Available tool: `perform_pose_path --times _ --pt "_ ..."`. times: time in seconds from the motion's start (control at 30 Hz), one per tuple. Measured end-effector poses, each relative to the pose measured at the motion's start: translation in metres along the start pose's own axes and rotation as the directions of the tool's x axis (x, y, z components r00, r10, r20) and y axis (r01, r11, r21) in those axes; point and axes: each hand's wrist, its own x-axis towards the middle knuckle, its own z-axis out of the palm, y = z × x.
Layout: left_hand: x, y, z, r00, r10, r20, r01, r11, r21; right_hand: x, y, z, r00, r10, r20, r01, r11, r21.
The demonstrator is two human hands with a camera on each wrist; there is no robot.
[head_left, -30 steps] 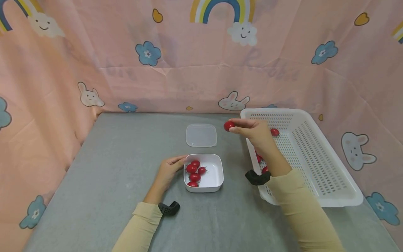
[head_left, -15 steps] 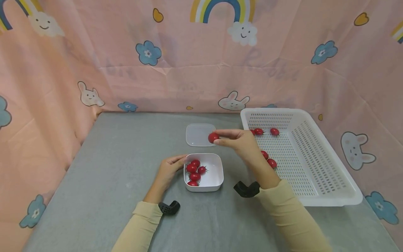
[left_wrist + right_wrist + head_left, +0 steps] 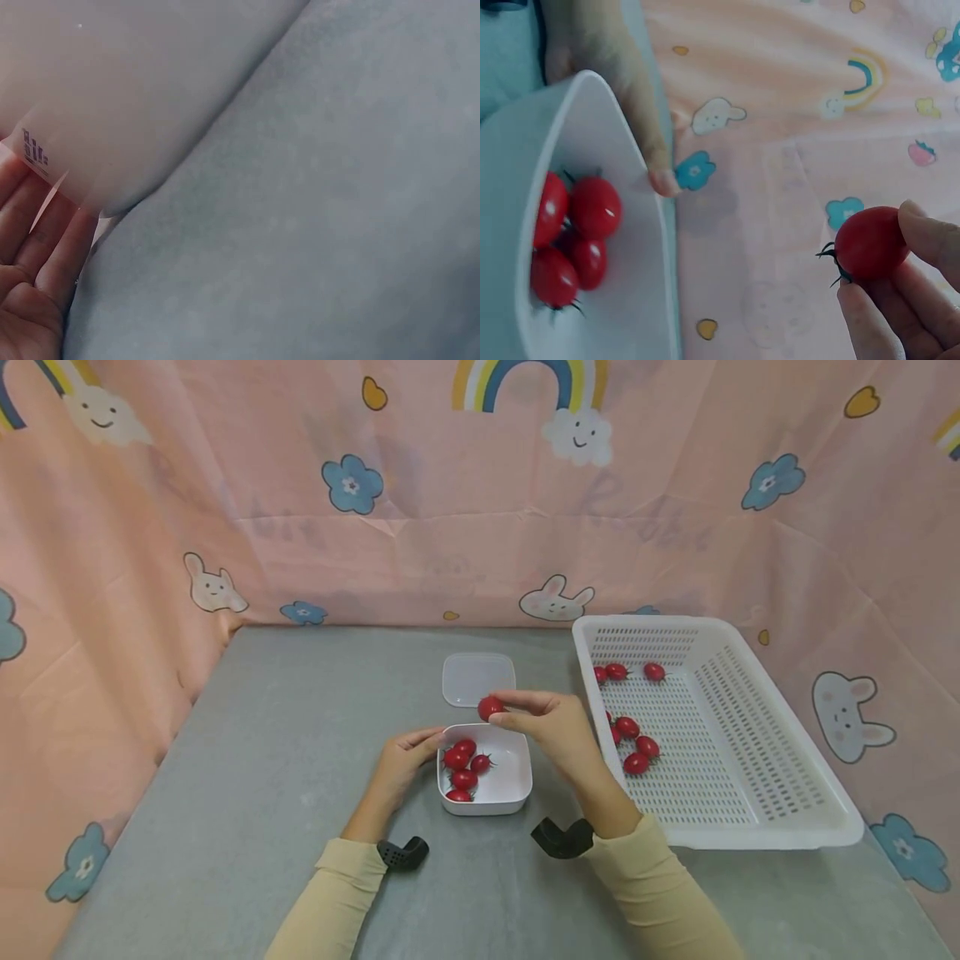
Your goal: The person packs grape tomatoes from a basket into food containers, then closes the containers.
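Note:
A white container (image 3: pixel 516 770) with several cherry tomatoes (image 3: pixel 464 779) in it stands in the middle of the table. My left hand (image 3: pixel 397 777) holds its back left corner; in the left wrist view the fingers (image 3: pixel 52 232) lie against the outer wall, and in the right wrist view one fingertip touches the rim. My right hand (image 3: pixel 551 731) pinches another cherry tomato (image 3: pixel 491 707) between thumb and fingers, above the container's back rim. In the right wrist view this held tomato (image 3: pixel 870 244) shows its green stem end, apart from the container.
A clear lid (image 3: pixel 477 677) lies flat on the grey table (image 3: pixel 300 760) behind the container. To the right stands a large white perforated basket (image 3: pixel 795 760) with several loose tomatoes (image 3: pixel 636 763) along its left side. A patterned pink curtain (image 3: pixel 450 543) hangs behind the table.
My right hand has carried the pinched cherry tomato from the basket's left edge leftward and nearer, to the container's back rim. The left hand and the container have kept their places.

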Motion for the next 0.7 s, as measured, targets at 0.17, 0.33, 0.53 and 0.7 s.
perform_pose_path --times 0.17,0.33,0.53,0.7 --pt "0.001 -0.001 -0.002 1.000 0.001 0.005 -0.001 1.000 0.014 -0.001 0.015 0.013 1.000 0.002 -0.011 -0.002 1.000 -0.023" --pt "0.002 -0.002 -0.002 1.000 0.013 0.001 -0.013 1.000 0.009 0.004 0.034 0.021 1.000 0.019 -0.017 -0.020 0.998 -0.053" --pt "0.002 0.000 0.000 1.000 0.014 0.007 -0.014 1.000 -0.003 0.011 0.051 0.030 0.999 0.026 -0.047 -0.030 0.995 -0.099" --pt "0.001 0.000 -0.001 1.000 0.015 0.009 -0.015 1.000 0.011 0.012 0.056 0.035 0.997 0.030 -0.074 -0.040 0.990 -0.134"
